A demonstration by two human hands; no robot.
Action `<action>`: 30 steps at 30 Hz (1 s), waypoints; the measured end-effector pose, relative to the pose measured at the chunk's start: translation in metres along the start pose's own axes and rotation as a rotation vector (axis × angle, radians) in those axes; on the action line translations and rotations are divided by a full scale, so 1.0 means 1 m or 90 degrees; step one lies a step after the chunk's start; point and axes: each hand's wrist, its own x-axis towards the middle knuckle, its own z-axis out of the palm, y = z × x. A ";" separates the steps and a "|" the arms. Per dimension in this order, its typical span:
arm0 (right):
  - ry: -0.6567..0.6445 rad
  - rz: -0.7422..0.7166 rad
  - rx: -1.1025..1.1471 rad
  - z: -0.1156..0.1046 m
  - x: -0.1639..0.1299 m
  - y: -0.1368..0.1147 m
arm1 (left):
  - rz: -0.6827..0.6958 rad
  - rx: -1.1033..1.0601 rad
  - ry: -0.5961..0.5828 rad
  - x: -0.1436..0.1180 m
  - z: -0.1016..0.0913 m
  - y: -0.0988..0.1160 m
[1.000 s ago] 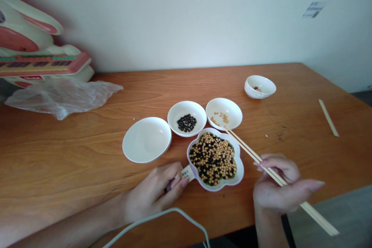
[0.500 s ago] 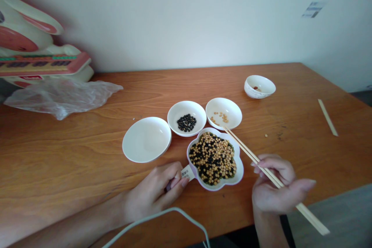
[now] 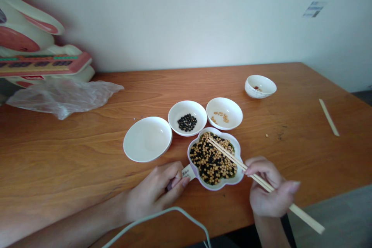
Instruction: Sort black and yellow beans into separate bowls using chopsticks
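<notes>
My left hand is closed around the handle of a flower-shaped dish. Mixed black beans and yellow beans cover its bottom, with some green ones at the edge. In my right hand is a pair of wooden chopsticks, their tips down among the beans at the dish's upper part. I cannot make out a bean between the tips. Behind the dish, one white bowl holds black beans, and another white bowl holds a few yellow beans. An empty white bowl stands to their left.
A small white bowl with a few reddish bits stands farther back. A wooden strip lies at the right, and a loose yellow bean on the table. A plastic bag and a toy keyboard are at the left. A pale cable crosses the front.
My right hand has moved left, bringing the chopstick tips from the yellow-bean bowl's near rim to the beans in the flower-shaped dish. My left hand keeps its hold on the handle.
</notes>
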 end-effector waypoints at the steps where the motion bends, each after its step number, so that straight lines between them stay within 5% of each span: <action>1: -0.015 0.009 -0.003 0.000 0.000 0.000 | 0.000 -0.001 -0.001 0.000 0.000 0.000; 30: -0.104 0.063 -0.008 -0.007 -0.002 -0.007 | 0.005 -0.007 0.012 0.001 0.000 0.000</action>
